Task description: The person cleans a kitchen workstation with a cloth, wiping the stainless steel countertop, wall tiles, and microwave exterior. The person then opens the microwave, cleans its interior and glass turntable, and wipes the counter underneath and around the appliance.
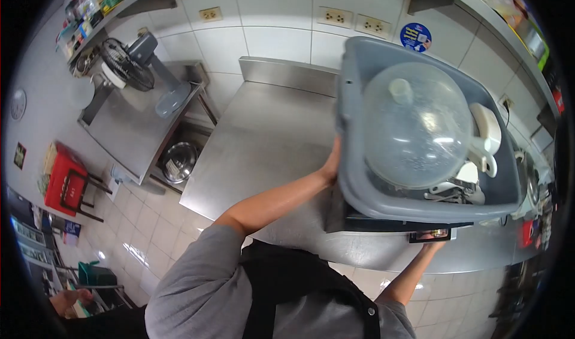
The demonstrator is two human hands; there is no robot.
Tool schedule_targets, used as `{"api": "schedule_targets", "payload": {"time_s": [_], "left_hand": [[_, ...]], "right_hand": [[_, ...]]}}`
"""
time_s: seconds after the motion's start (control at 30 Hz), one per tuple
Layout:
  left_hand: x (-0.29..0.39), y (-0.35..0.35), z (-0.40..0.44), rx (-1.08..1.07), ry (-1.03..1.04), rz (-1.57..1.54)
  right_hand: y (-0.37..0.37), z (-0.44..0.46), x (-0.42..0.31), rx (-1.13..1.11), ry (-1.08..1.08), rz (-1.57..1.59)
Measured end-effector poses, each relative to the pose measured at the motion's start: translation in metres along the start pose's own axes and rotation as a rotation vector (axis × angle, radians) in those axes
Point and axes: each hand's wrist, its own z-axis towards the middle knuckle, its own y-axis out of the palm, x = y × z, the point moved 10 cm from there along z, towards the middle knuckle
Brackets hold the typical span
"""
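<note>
A large grey plastic tub (368,198) fills the right of the head view, tilted toward me. Inside lies a big translucent domed cover (419,123) with a knob. White-handled utensils (482,156) and several metal pieces (458,192) lie beside it. My left hand (333,161) grips the tub's left side, its fingers mostly hidden behind the wall. Below the tub's front edge, my right hand (436,246) is at a small framed, screen-like object (430,236); its fingers are hidden. A dark, flat-edged thing (353,219) shows just under the tub.
A steel worktable (263,135) runs along the tiled wall. To the left, a fan (129,66) stands on a lower steel table (129,120), with a metal bowl (179,161) beneath. A red crate (64,180) sits farther left. Shelves (485,15) hang overhead.
</note>
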Motion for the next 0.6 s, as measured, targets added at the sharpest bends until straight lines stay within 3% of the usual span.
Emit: {"api": "schedule_targets", "payload": {"time_s": [0.07,0.13,0.2,0.23,0.33,0.4,0.47,0.5,0.6], "left_hand": [[-0.007,0.009,0.021,-0.028,0.022,0.040],[-0.017,0.012,0.042,-0.051,0.077,0.076],[0.012,0.033,0.035,0.061,0.016,0.073],[0.021,0.039,0.035,0.113,0.023,0.085],[0.044,0.055,0.031,0.082,0.102,0.246],[0.052,0.058,0.035,0.005,0.167,0.319],[0.054,0.054,0.035,-0.052,0.057,0.345],[0.050,0.042,0.034,-0.052,0.005,0.410],[0.081,0.002,-0.022,-0.114,0.114,0.594]], "right_hand": [[-0.035,0.035,0.011,0.050,0.126,0.044],[-0.048,0.059,0.009,0.024,0.094,0.059],[-0.059,0.069,-0.005,0.080,0.033,0.049],[-0.071,0.085,-0.008,-0.007,-0.021,-0.030],[-0.084,0.094,-0.013,0.046,-0.021,-0.185],[-0.077,0.072,-0.039,0.200,-0.279,-0.214],[-0.044,0.020,-0.049,0.004,-0.260,-0.418],[-0.036,-0.017,-0.062,0.203,-0.245,-0.631],[-0.100,-0.048,-0.048,0.376,-0.348,-0.770]]}}
